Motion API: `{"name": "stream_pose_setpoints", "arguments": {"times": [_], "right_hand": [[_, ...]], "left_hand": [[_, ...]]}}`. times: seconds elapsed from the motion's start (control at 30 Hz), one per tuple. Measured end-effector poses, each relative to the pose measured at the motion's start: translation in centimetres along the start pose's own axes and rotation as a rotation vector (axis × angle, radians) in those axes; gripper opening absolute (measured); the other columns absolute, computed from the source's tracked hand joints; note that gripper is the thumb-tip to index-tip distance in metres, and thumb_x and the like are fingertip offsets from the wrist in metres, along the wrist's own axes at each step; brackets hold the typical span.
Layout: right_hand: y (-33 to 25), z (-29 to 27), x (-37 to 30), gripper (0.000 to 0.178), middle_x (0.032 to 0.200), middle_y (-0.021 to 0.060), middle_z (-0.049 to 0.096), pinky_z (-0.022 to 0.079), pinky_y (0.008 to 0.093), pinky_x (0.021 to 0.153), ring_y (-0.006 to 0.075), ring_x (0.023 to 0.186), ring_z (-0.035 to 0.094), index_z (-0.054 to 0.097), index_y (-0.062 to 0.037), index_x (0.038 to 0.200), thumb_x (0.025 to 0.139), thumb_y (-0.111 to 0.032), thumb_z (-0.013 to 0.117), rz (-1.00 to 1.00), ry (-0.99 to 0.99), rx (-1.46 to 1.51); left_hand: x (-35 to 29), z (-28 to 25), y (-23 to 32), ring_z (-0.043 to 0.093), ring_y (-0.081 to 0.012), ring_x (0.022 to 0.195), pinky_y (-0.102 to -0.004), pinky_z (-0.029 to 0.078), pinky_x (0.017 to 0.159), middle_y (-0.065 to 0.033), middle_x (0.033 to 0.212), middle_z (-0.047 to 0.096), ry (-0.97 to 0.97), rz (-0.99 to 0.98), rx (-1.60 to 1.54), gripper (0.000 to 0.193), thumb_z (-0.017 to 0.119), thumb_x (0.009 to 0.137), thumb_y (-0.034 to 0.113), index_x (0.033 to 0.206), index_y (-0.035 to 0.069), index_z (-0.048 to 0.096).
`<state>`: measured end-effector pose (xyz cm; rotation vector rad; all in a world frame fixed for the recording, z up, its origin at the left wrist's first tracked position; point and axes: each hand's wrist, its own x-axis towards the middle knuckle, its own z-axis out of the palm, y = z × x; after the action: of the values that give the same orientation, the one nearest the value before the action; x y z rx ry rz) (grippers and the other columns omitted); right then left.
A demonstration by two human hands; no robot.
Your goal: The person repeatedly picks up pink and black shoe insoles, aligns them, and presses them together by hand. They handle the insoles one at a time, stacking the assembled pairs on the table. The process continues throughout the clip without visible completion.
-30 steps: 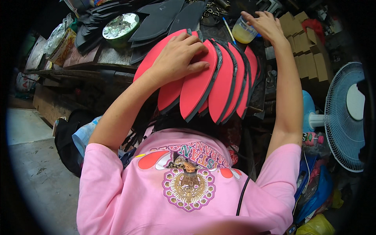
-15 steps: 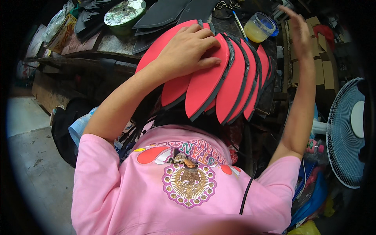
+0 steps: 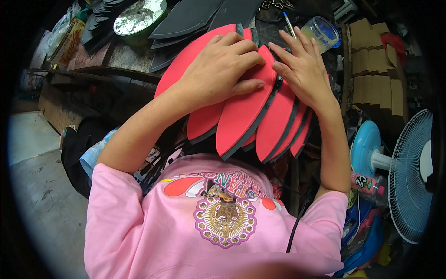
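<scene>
Red leaf-shaped foam pieces (image 3: 237, 109) with dark grey undersides lie overlapped in a fan in front of me. Dark, glossy patches mark some of their edges. Bent over the left part of the fan, my left hand (image 3: 220, 67) presses on the red faces and holds the pieces, its thumb lying across one of them. My right hand (image 3: 304, 69) is over the right side of the fan with fingers spread and nothing seen in them. Whether its fingertips touch the edges is hard to tell.
Dark grey cut sheets (image 3: 186, 21) lie behind the fan, beside a round green tub (image 3: 139, 21). A pen (image 3: 289, 24) and a clear jar (image 3: 323, 30) with a blue rim stand behind my right hand. Stacked cardboard (image 3: 378, 69) and a fan (image 3: 413, 176) are at right.
My right hand has come down and left from its raised place by the jar to the right side of the foam pieces. My left hand stays on the pieces.
</scene>
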<state>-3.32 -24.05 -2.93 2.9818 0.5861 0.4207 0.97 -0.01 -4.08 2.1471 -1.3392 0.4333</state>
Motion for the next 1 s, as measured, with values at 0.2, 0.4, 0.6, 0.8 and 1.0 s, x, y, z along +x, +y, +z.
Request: {"name": "stream_pose_setpoints", "arguments": {"times": [0.2, 0.4, 0.6, 0.8, 1.0], "right_hand": [[0.9, -0.1, 0.1, 0.065, 0.157, 0.0071, 0.04, 0.015, 0.0554, 0.122, 0.0329, 0.149, 0.026, 0.057, -0.0271, 0.143, 0.096, -0.068, 0.039, -0.072, -0.02, 0.02], [-0.5, -2.0, -3.5, 0.086, 0.156, 0.0081, 0.041, 0.015, 0.0612, 0.119, 0.0361, 0.148, 0.028, 0.056, -0.0247, 0.144, 0.088, -0.083, 0.026, -0.091, -0.048, 0.042], [-3.8, -3.3, -6.9, 0.089, 0.155, 0.0097, 0.043, 0.013, 0.0614, 0.119, 0.0369, 0.147, 0.029, 0.061, -0.0214, 0.139, 0.087, -0.085, 0.026, -0.09, -0.061, 0.098], [-3.5, -4.1, -8.3, 0.082, 0.154, 0.0137, 0.043, 0.012, 0.0593, 0.119, 0.04, 0.144, 0.033, 0.075, -0.0212, 0.119, 0.092, -0.08, 0.024, 0.04, -0.046, 0.657], [-0.5, -4.2, -8.1, 0.08, 0.15, 0.0146, 0.048, 0.015, 0.0577, 0.119, 0.0373, 0.145, 0.032, 0.072, -0.0183, 0.124, 0.096, -0.075, 0.024, 0.189, 0.192, 0.359]], "left_hand": [[-0.1, -0.2, 0.1, 0.055, -0.0297, 0.107, -0.0413, 0.047, 0.095, -0.0067, 0.113, 0.063, -0.048, -0.039, 0.013, 0.039, 0.078, 0.078, 0.031, 0.109, 0.01, 0.068], [0.0, 0.0, 0.2, 0.056, -0.0291, 0.107, -0.0411, 0.048, 0.094, -0.0058, 0.113, 0.064, -0.042, -0.037, 0.033, 0.039, 0.078, 0.078, 0.031, 0.108, 0.01, 0.069], [0.1, 0.3, -0.1, 0.056, -0.0265, 0.107, -0.0407, 0.045, 0.094, -0.004, 0.107, 0.063, -0.02, -0.011, 0.045, 0.039, 0.076, 0.079, 0.039, 0.104, 0.01, 0.069], [0.1, 0.3, -0.1, 0.056, -0.0269, 0.107, -0.0401, 0.046, 0.094, -0.0037, 0.109, 0.064, -0.024, -0.016, 0.018, 0.038, 0.076, 0.081, 0.038, 0.106, 0.01, 0.07], [0.2, 0.1, -0.1, 0.056, -0.0272, 0.106, -0.04, 0.046, 0.096, -0.0043, 0.108, 0.064, -0.014, 0.005, 0.021, 0.038, 0.075, 0.081, 0.038, 0.106, 0.01, 0.07]]}}
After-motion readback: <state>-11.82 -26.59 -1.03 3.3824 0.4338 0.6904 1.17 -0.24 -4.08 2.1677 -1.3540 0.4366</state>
